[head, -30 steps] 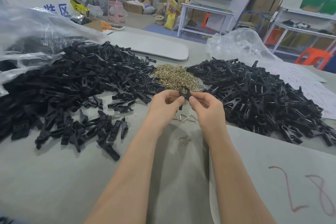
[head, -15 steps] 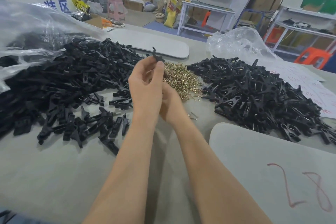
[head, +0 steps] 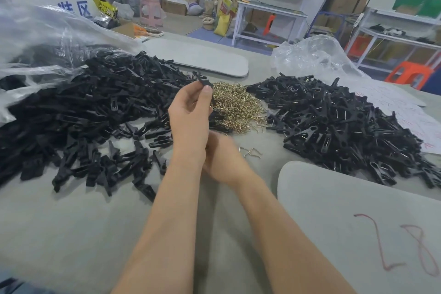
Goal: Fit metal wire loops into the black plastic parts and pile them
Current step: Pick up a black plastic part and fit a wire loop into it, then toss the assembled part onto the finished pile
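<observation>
My left hand (head: 189,122) is raised above the table and pinches a black plastic part (head: 202,81) between thumb and fingertips. My right hand (head: 223,159) lies low behind the left wrist, blurred, with its fingers hidden. A heap of brass wire loops (head: 238,105) sits in the middle of the table. A large pile of plain black parts (head: 95,105) spreads to the left. On the right lies a pile of black parts with wire showing in them (head: 338,124). A few loose loops (head: 251,152) lie near my right hand.
Clear plastic bags lie at the far left (head: 40,38) and behind the right pile (head: 315,55). A grey pad marked with red numbers (head: 358,222) covers the near right; another pad (head: 202,57) lies at the back. Shelving and cartons stand beyond the table.
Both hands held the part together low at the centre. My left hand has lifted it up and away, and my right hand has slid leftward under the left wrist.
</observation>
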`<action>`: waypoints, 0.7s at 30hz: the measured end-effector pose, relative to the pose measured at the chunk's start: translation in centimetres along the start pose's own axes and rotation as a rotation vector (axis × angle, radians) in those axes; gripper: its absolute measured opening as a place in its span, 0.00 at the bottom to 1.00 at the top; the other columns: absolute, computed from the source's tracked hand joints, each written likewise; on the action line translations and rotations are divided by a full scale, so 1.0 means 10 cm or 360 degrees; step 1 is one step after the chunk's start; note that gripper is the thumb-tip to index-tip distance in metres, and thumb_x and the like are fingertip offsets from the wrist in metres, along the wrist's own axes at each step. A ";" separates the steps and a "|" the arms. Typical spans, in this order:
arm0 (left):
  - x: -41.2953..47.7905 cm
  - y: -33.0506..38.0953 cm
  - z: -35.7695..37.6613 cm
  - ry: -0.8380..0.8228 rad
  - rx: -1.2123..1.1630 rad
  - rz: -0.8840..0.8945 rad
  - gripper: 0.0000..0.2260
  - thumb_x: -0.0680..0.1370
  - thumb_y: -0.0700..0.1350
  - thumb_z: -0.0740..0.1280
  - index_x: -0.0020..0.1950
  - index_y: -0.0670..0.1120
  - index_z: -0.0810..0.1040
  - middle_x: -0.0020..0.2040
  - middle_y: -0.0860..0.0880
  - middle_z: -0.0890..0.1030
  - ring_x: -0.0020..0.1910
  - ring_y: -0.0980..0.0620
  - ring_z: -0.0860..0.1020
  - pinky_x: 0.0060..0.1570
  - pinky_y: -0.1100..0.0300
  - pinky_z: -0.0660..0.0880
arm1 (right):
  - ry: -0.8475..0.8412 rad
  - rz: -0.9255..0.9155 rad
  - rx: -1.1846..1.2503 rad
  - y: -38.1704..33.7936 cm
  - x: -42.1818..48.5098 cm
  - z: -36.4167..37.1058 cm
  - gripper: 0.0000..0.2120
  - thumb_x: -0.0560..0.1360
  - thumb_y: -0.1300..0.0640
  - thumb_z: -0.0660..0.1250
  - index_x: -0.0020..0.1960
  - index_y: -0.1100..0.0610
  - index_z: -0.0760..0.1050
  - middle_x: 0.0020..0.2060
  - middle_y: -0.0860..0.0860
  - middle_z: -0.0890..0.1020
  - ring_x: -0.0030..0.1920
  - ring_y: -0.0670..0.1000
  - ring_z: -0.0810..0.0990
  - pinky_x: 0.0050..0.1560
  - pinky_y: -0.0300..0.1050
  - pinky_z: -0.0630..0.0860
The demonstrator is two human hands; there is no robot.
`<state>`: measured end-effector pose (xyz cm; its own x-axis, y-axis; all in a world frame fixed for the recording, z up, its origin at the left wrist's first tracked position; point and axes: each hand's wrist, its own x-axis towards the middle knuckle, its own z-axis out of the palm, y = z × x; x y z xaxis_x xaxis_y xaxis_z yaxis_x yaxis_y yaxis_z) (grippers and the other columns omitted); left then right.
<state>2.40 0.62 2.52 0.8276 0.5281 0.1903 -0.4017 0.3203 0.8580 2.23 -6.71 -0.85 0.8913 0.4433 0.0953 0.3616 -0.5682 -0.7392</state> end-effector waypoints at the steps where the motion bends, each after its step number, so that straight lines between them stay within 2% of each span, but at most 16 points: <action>1: 0.01 -0.04 -0.01 -0.0038 0.0081 -0.0026 0.06 0.78 0.41 0.66 0.48 0.53 0.77 0.43 0.56 0.81 0.41 0.61 0.78 0.42 0.68 0.75 | 0.0174 0.0049 0.0068 0.08 0.00 -0.09 0.12 0.75 0.68 0.62 0.58 0.63 0.74 0.48 0.57 0.81 0.47 0.56 0.80 0.51 0.47 0.75; 4: -0.02 -0.22 0.02 -0.0279 0.0351 -0.0283 0.05 0.78 0.41 0.66 0.52 0.49 0.77 0.46 0.52 0.80 0.43 0.57 0.78 0.43 0.64 0.76 | 0.0561 0.0246 0.0843 0.22 -0.07 -0.43 0.12 0.78 0.68 0.60 0.61 0.63 0.72 0.41 0.54 0.79 0.37 0.50 0.78 0.42 0.40 0.77; 6: -0.07 -0.32 0.05 -0.0449 0.0505 -0.0469 0.06 0.78 0.40 0.66 0.54 0.46 0.77 0.44 0.51 0.80 0.42 0.55 0.78 0.45 0.61 0.76 | 0.0654 0.0228 0.1159 0.27 -0.12 -0.56 0.10 0.79 0.67 0.60 0.59 0.61 0.72 0.42 0.55 0.80 0.38 0.49 0.79 0.40 0.36 0.79; 8: -0.11 -0.37 0.07 -0.0530 0.0530 -0.0545 0.04 0.78 0.39 0.66 0.51 0.46 0.77 0.40 0.52 0.80 0.40 0.56 0.78 0.44 0.61 0.76 | 0.0714 0.0184 0.1111 0.31 -0.15 -0.57 0.10 0.79 0.67 0.59 0.58 0.60 0.73 0.43 0.55 0.81 0.39 0.48 0.80 0.41 0.35 0.79; 11: -0.10 -0.39 0.07 -0.0555 0.0531 -0.0543 0.04 0.78 0.38 0.66 0.51 0.45 0.77 0.41 0.49 0.81 0.41 0.54 0.79 0.47 0.59 0.78 | 0.0841 0.0132 0.0840 0.36 -0.15 -0.49 0.10 0.79 0.66 0.59 0.58 0.61 0.75 0.45 0.56 0.81 0.41 0.48 0.81 0.43 0.36 0.79; 15: -0.10 -0.41 0.06 -0.0565 0.0560 -0.0503 0.04 0.78 0.37 0.65 0.50 0.45 0.77 0.41 0.49 0.80 0.40 0.55 0.78 0.45 0.62 0.77 | 0.0825 0.0048 0.0590 0.37 -0.16 -0.46 0.09 0.77 0.65 0.65 0.55 0.55 0.76 0.44 0.48 0.82 0.45 0.50 0.82 0.52 0.43 0.79; 18: -0.11 -0.41 0.07 -0.0598 0.0560 -0.0527 0.06 0.78 0.37 0.65 0.54 0.43 0.77 0.44 0.47 0.81 0.43 0.54 0.79 0.47 0.63 0.77 | 0.0877 0.0080 0.0630 0.41 -0.17 -0.47 0.10 0.78 0.67 0.62 0.55 0.56 0.75 0.41 0.48 0.81 0.41 0.47 0.81 0.49 0.42 0.79; 21: -0.11 -0.41 0.08 -0.0578 0.0567 -0.0530 0.05 0.78 0.37 0.65 0.51 0.45 0.77 0.43 0.48 0.81 0.44 0.53 0.79 0.47 0.62 0.77 | 0.0932 0.0159 0.0769 0.44 -0.16 -0.52 0.08 0.79 0.65 0.59 0.56 0.60 0.73 0.39 0.50 0.81 0.36 0.42 0.81 0.43 0.36 0.78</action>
<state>3.43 -1.87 -0.81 0.9923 0.1225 -0.0191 0.0061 0.1062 0.9943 3.82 -13.55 -0.77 0.9616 -0.1108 0.2510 0.2320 -0.1600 -0.9595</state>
